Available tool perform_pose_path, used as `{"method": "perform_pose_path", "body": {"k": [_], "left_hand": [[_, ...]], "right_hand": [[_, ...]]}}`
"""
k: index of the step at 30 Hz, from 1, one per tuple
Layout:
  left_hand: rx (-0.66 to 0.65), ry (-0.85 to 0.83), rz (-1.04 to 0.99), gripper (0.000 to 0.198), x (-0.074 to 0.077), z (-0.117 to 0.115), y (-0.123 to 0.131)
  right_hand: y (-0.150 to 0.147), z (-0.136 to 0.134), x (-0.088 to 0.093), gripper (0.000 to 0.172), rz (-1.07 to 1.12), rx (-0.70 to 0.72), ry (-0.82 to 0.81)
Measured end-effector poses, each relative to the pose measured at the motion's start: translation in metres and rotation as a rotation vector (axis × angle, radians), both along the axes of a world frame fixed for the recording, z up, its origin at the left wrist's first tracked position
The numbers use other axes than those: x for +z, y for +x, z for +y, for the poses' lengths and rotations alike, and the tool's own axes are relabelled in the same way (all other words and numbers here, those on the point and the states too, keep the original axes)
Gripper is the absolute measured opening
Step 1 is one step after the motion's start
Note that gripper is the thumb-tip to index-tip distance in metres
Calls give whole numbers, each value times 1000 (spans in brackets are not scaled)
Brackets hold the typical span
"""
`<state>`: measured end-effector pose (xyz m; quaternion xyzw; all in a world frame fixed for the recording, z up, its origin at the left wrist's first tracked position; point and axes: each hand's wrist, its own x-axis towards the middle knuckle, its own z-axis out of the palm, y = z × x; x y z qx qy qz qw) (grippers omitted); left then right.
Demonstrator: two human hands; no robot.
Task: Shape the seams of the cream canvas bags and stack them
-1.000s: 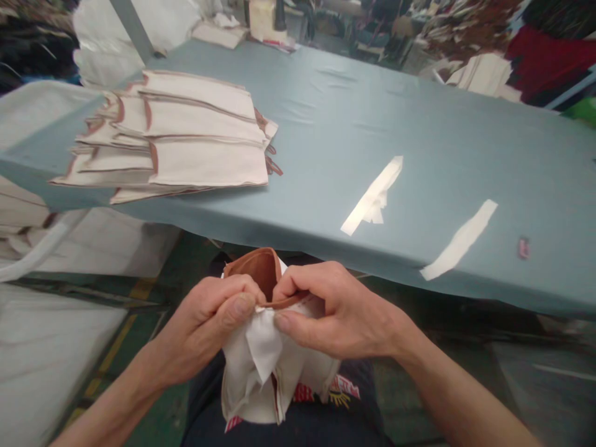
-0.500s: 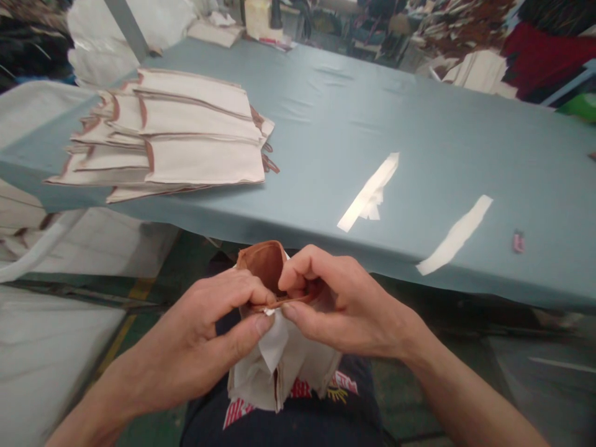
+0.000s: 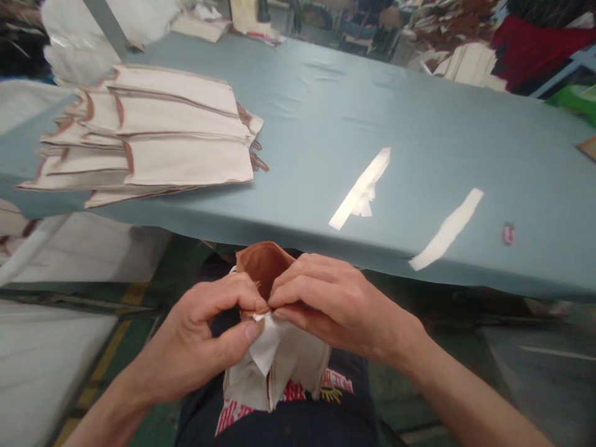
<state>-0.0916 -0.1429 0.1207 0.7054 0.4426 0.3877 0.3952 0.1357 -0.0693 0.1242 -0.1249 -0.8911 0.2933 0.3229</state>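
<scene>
Blue-grey, the desk (image 3: 419, 136) spans twelve o'clock. My left hand (image 3: 209, 316) reaches in from eight o'clock, thumb below and fingers curled above, pinching the rim of a brown-lined cream bag (image 3: 302, 351) over my dark clothing (image 3: 298, 428). My right hand (image 3: 335, 298), in from four o'clock, knuckles up, pinches that rim just beside it. A white flap (image 3: 267, 347) hangs there. Beyond lie stacked bags (image 3: 186, 152) at eleven, pale strips (image 3: 361, 189) at one and two.
</scene>
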Motion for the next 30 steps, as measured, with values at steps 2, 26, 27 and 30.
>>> {"method": "perform_pose_path", "body": {"k": [2, 26, 27, 30], "left_hand": [[-6, -51, -52, 19, -7, -2, 0], [177, -404, -107, 26, -4, -19, 17], [205, -414, -104, 26, -4, -21, 15], [221, -427, -90, 27, -5, -24, 10]], "right_hand": [[0, -1, -2, 13, -16, 6, 2], [-15, -12, -6, 26, -98, -241, 345], [-15, -11, -4, 23, -84, -223, 282], [-16, -8, 3, 15, -78, -130, -16]]}}
